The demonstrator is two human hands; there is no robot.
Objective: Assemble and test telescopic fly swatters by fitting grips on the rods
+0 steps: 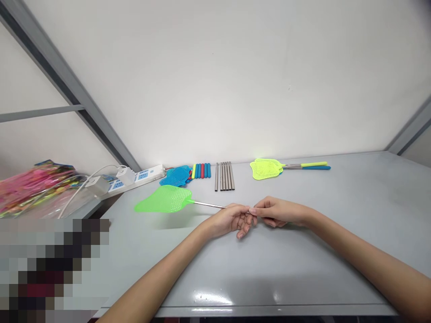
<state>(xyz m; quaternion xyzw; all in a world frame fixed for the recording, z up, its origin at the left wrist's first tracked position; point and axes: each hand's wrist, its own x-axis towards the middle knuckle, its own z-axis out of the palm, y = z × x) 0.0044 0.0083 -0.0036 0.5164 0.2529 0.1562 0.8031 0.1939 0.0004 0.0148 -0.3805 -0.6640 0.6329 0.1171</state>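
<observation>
A bright green fly swatter (171, 198) is held above the table, its perforated head to the left. Its thin metal rod (208, 205) runs right into my left hand (235, 219), which is turned palm up and closed on the rod. My right hand (278, 211) meets it, with thumb and fingers pinched at the rod's right end by the left fingertips. A little green shows beneath the right hand, but most of what lies there is hidden by the fingers.
Along the wall lie blue swatter heads (175, 176), several coloured handles (202, 170), several metal tubes (226, 176) and yellow swatters (267, 168) with yellow and blue handles. A power strip (148, 174) with plugs and cables borders the left edge, near bagged colourful items (37, 188).
</observation>
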